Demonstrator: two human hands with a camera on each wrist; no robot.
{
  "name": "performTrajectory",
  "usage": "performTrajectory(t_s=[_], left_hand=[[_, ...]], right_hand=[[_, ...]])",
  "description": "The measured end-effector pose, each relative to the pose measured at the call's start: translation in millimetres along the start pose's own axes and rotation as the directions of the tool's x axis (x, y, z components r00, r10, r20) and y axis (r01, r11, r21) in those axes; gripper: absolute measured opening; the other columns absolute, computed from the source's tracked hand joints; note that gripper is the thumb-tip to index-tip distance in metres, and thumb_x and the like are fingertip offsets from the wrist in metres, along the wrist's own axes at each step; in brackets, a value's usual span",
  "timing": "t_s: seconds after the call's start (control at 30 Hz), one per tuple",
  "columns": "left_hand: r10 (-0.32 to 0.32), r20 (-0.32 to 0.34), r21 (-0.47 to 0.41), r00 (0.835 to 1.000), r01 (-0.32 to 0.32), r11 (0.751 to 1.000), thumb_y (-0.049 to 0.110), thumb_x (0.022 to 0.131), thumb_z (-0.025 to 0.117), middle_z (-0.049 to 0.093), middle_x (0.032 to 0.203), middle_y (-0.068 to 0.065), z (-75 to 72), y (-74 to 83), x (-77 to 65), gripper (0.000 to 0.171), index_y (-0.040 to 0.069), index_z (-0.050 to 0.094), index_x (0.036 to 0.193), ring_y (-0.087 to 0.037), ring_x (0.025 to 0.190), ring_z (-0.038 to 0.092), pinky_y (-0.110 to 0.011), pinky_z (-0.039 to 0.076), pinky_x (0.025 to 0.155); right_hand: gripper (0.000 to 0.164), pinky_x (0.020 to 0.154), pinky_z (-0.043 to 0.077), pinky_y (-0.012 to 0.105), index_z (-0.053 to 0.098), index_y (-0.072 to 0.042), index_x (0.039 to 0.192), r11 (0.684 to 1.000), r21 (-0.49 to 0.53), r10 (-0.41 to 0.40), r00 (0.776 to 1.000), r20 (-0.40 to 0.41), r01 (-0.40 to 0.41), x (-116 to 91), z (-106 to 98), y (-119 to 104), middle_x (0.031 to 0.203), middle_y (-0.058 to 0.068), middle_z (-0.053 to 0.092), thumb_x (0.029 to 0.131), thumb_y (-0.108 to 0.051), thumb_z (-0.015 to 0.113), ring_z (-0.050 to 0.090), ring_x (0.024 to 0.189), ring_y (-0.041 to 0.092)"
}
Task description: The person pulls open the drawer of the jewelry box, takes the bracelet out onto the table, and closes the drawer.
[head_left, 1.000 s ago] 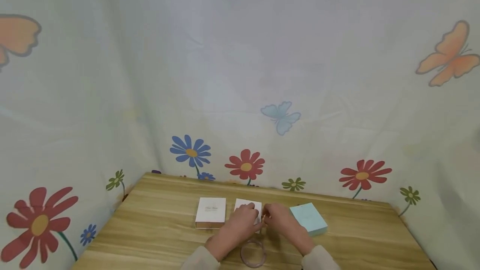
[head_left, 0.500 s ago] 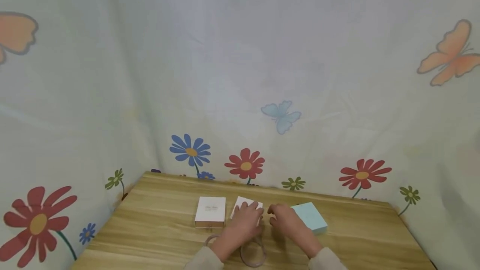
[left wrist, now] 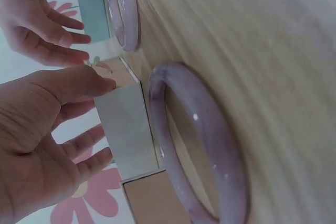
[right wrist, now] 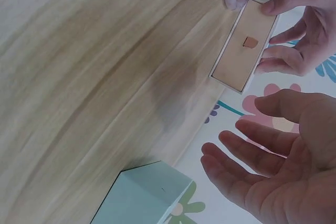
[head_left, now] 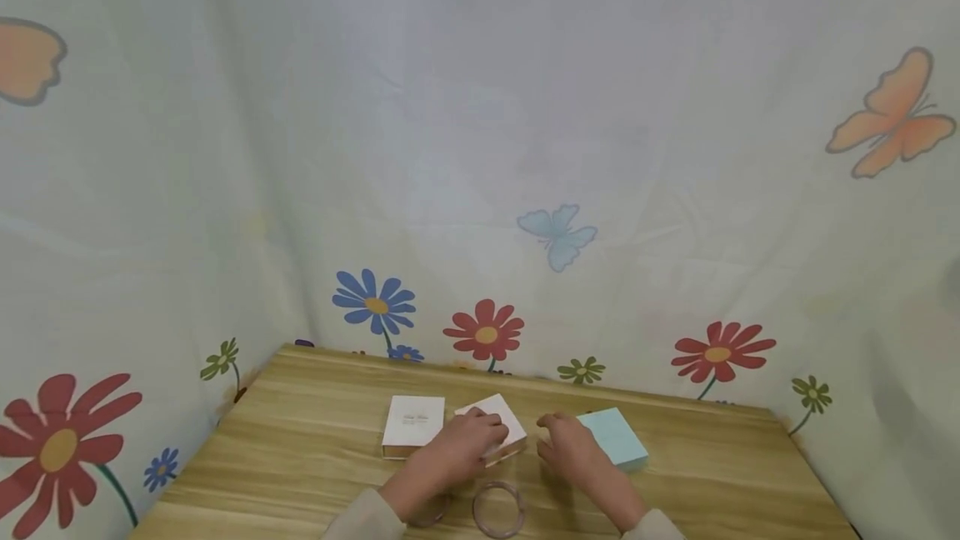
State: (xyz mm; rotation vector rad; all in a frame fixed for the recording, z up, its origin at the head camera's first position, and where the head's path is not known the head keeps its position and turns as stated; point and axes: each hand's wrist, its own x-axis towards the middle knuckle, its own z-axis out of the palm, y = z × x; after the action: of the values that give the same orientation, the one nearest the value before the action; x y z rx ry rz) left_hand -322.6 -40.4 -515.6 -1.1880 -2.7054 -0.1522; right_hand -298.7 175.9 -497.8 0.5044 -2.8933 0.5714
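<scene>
My left hand holds the middle white box, thumb at one corner and fingers over its top. The right wrist view shows this box's tan drawer front with a small brown tab. My right hand hovers between that box and a light teal box, fingers loosely bent, touching neither. Two pale purple bangles lie on the wood nearer me: one bangle between my forearms, the other bangle partly hidden by my left wrist. In the left wrist view a bangle looms large.
Left of the held box sits another white box with small print on its lid. The wooden table ends at a hanging cloth printed with flowers and butterflies, at the back and both sides.
The middle white box has turned, its near side swinging toward the right. My right hand has drawn away from it and its fingers have loosened. My left forearm has shifted left.
</scene>
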Motion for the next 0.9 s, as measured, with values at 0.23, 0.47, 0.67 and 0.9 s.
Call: performTrajectory(t_s=[0.23,0.47,0.67,0.9], left_hand=[[-0.097,-0.001,-0.086,0.995,0.096,0.992,0.024,0.087,0.08,0.062,0.116,0.003,-6.6,5.2,-3.9,0.025,0.017,0.065,0.106,-0.024,0.109,0.059,-0.038,0.055,0.085],[-0.344,-0.014,-0.089,0.939,0.342,0.936,0.045,0.083,0.082,0.064,0.119,-0.009,-4.4,10.5,0.6,0.051,0.011,0.068,0.118,-0.033,0.107,0.058,-0.051,0.054,0.085],[-0.307,0.021,-0.036,0.951,0.308,0.951,0.041,0.084,0.083,0.067,0.111,-0.01,-5.4,11.9,4.9,0.044,0.008,0.074,0.111,-0.034,0.102,0.06,-0.043,0.057,0.08],[-0.104,0.085,-0.061,0.991,0.109,0.992,0.029,0.086,0.082,0.065,0.129,-0.011,-7.3,1.5,2.1,0.037,0.008,0.072,0.115,-0.029,0.125,0.06,-0.042,0.044,0.11]], right_hand=[[0.024,0.079,0.055,0.053,0.07,0.004,0.108,1.0,0.007,0.001,1.0,-0.008,-0.001,-1,2,-1,0.108,0.021,0.068,0.086,-0.007,0.071,0.066,0.102,0.041],[0.025,0.078,0.056,0.052,0.07,0.003,0.107,1.0,0.0,-0.007,1.0,-0.023,0.007,-2,1,-1,0.108,0.02,0.068,0.085,-0.007,0.073,0.067,0.099,0.039],[0.025,0.08,0.055,0.053,0.07,0.003,0.107,1.0,0.013,-0.012,1.0,-0.023,0.012,-2,1,-1,0.108,0.021,0.068,0.085,-0.007,0.073,0.067,0.1,0.04],[0.026,0.082,0.055,0.054,0.069,0.004,0.109,1.0,0.022,0.009,1.0,0.015,-0.009,-3,3,1,0.112,0.023,0.066,0.087,-0.008,0.072,0.066,0.104,0.041]])
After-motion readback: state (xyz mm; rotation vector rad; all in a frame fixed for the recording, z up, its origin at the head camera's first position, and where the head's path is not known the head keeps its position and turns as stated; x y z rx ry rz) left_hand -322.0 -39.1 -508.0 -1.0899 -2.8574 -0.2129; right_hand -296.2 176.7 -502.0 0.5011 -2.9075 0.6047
